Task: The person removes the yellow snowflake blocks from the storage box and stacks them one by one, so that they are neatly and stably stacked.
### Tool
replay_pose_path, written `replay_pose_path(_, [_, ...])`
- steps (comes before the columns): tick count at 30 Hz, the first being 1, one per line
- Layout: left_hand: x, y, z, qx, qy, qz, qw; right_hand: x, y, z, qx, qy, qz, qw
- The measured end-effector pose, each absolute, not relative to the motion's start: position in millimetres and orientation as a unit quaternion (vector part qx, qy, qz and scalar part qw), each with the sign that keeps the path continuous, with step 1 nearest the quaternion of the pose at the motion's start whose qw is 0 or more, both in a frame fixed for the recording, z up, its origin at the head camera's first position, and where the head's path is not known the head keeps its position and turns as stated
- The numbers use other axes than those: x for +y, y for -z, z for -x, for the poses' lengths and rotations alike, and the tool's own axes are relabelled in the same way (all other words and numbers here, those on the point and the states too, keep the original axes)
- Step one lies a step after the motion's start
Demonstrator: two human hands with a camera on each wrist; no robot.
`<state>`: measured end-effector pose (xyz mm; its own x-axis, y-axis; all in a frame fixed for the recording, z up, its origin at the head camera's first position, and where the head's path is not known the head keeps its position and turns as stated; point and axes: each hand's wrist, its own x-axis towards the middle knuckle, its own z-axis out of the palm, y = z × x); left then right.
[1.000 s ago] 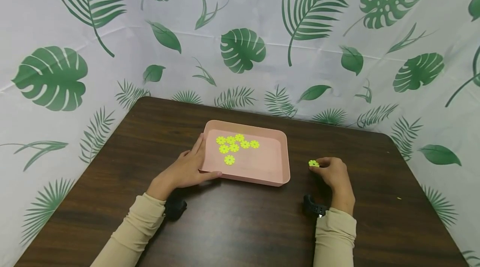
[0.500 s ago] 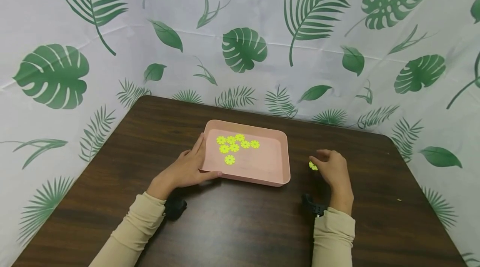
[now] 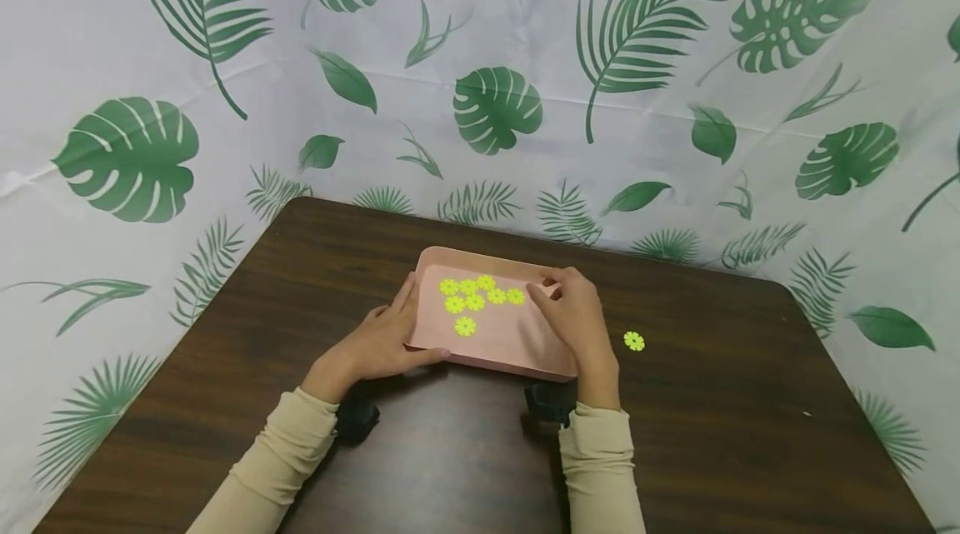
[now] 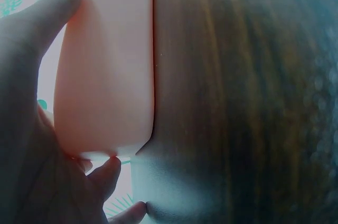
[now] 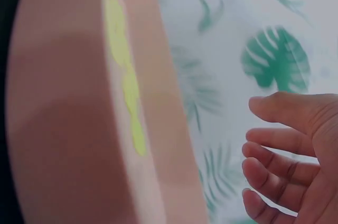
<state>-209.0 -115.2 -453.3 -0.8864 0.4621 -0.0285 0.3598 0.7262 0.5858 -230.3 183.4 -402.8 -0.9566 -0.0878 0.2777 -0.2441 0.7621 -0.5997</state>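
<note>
Bracing the near left corner of a pink tray [image 3: 498,338] with the left hand [image 3: 378,344] spread along two sides; holding the right hand [image 3: 576,313], loosely spread, above the tray's right side. Shown with eight yellow-green discs [image 3: 478,303] inside, mostly far left, and a lone disc [image 3: 628,341] on the dark surface [image 3: 450,459] to the right.

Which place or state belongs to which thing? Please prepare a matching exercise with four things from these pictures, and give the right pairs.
Things:
1. left hand
2. right hand
3. single yellow piece
4. tray

Places or states:
A. on the table, with nothing around it
B. pink, with several yellow flower shapes inside
C. touching a pink wall
D. above a pink floor, holding nothing

Pairs: 1-C, 2-D, 3-A, 4-B
</note>
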Motion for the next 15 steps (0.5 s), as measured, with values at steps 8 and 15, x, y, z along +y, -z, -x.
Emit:
replay_pose_path(8, [-114,454,209,0.929,-0.287,-0.219,0.086,131,424,234,-0.948,-0.281,-0.148,0.033])
replay_pose_path(15, [-116,451,208,0.926,-0.296,-0.216,0.086,114,437,236,-0.949,-0.253,-0.188,-0.027])
